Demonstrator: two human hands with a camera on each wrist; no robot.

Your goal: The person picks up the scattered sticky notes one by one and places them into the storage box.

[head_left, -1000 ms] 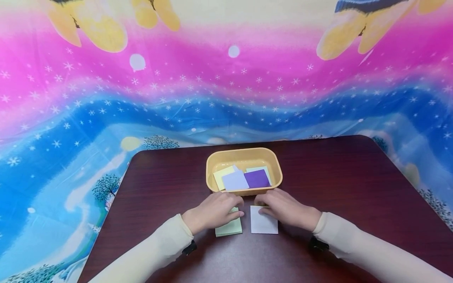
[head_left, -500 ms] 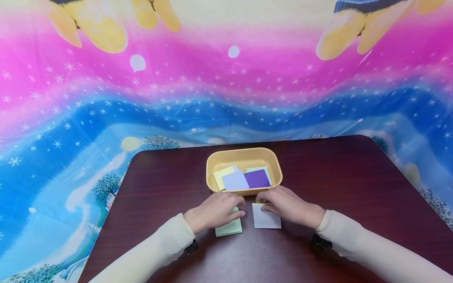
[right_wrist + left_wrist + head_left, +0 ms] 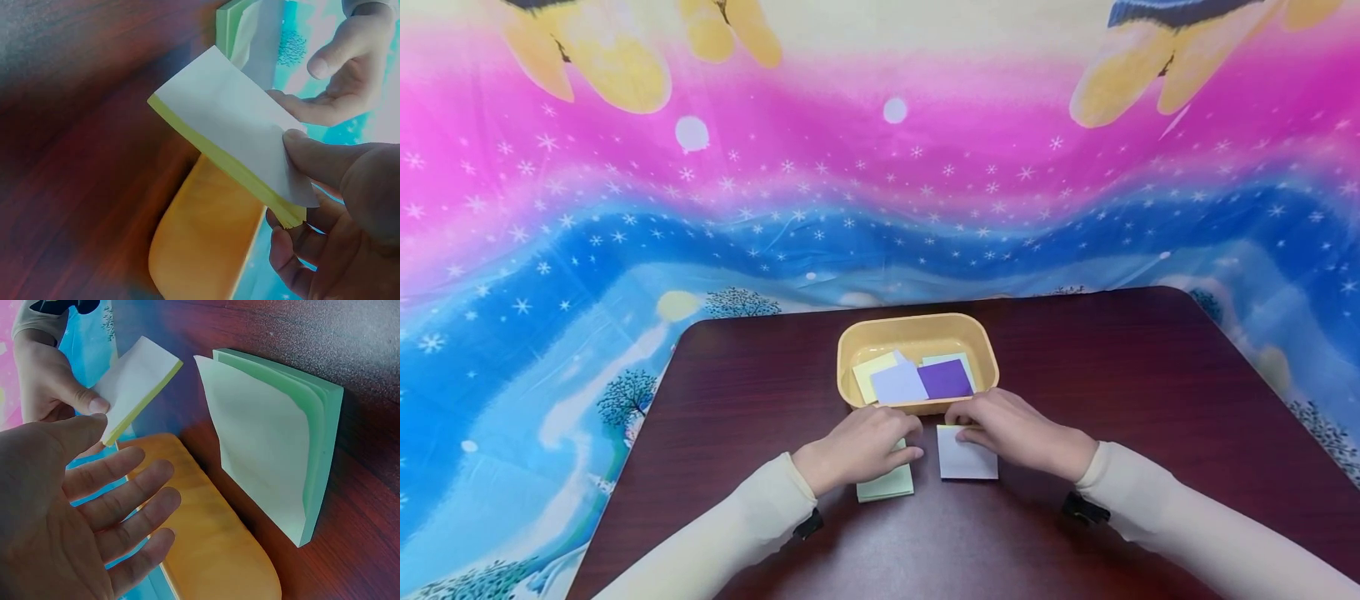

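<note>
My right hand [image 3: 1018,429] pinches a square sticky note pad [image 3: 967,460] by its edge, thumb on the pale top sheet and fingers underneath. Yellow sheets [image 3: 206,144] show along the pad's side in the right wrist view, where it is tilted and off the table. On the table by my left hand [image 3: 859,448] lies a pale green sticky note pad [image 3: 889,484], its top sheet [image 3: 262,444] curling up in the left wrist view. The left fingers are spread and relaxed, apart from both pads.
Just beyond the hands, a yellow plastic basket [image 3: 844,358] holds loose pale yellow, lavender, purple and pale green squares of paper. The dark wooden table [image 3: 760,375] reaches back to a patterned cloth backdrop [image 3: 820,167].
My right hand has moved slightly away and to the right, carrying the pale-topped sticky note pad with it. The left hand has barely shifted; the green pad stays where it was.
</note>
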